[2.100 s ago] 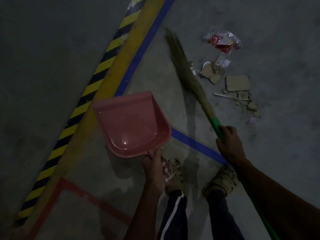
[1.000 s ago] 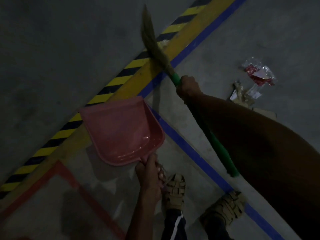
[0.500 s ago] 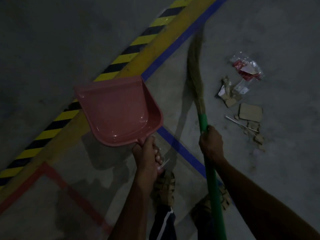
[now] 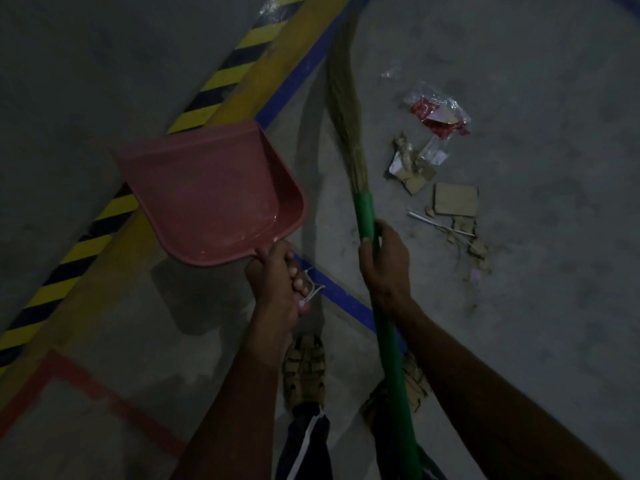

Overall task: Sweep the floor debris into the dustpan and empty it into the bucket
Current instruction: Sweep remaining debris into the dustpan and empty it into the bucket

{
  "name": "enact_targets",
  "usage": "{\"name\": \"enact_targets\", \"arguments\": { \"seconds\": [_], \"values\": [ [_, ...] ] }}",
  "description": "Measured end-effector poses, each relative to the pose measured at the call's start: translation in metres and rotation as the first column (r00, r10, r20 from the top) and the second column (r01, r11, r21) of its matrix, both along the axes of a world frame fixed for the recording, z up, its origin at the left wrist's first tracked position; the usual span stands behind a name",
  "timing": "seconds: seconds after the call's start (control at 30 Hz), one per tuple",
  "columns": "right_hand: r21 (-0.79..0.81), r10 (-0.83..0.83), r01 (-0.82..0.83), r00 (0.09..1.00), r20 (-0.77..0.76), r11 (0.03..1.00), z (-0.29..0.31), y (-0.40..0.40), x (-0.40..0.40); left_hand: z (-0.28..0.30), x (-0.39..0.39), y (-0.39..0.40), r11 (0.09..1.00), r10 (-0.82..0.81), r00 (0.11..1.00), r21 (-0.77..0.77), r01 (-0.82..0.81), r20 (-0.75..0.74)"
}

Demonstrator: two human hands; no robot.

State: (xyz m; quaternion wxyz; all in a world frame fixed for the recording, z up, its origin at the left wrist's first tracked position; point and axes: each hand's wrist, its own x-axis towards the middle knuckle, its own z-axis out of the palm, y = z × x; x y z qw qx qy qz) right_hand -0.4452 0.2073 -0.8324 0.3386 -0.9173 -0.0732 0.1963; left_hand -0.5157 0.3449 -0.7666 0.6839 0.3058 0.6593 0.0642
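I'm looking down at what reads as a warehouse or factory: a bare concrete floor [image 4: 519, 306], a yellow-and-black hazard stripe [image 4: 221, 77], and painted yellow [image 4: 277, 60], blue [image 4: 298, 77] and red lines [image 4: 104, 386] marking zones.

The dustpan [image 4: 211, 199] hangs above the floor [image 4: 554, 341], held by its handle in the left hand [image 4: 277, 282], its open mouth pointing away from the person and over the striped floor marking [image 4: 221, 77]. To its right the broom [image 4: 356, 168] runs away from the person, gripped on its handle by the right hand [image 4: 384, 265], bristles reaching toward the far edge of view. Right of the bristles the debris [image 4: 440, 174] lies scattered on the floor: a wrapper [image 4: 438, 114] farthest, cardboard pieces [image 4: 455, 199] nearer. The person's feet [image 4: 304, 368] stand below the hands, between both arms.
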Motion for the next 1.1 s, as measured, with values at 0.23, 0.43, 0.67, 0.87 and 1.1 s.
{"name": "enact_targets", "arguments": {
  "seconds": [0.23,0.43,0.67,0.87,1.1],
  "values": [
    [-0.079,-0.211,0.196,0.939,-0.273,0.977,-0.035,0.026,0.126,0.007,0.024,-0.016,0.999,-0.035,0.997,0.019,0.034,0.066],
    [-0.067,-0.346,0.347,0.861,-0.372,0.935,-0.013,-0.016,0.113,0.008,0.031,-0.04,0.998,-0.06,0.997,-0.033,0.061,0.049],
    [-0.082,-0.333,0.324,0.892,-0.306,0.943,-0.007,-0.116,0.007,0.001,0.041,-0.084,0.987,-0.152,0.988,-0.048,0.154,0.034],
    [-0.061,-0.249,0.242,0.956,-0.156,0.968,-0.002,-0.174,-0.041,-0.004,0.05,-0.126,0.98,-0.192,0.975,-0.035,0.197,0.115],
    [0.058,-0.235,0.236,0.971,-0.035,0.97,-0.005,-0.185,-0.022,-0.022,0.051,-0.157,0.964,-0.251,0.96,-0.062,0.26,0.121]
  ]
}}
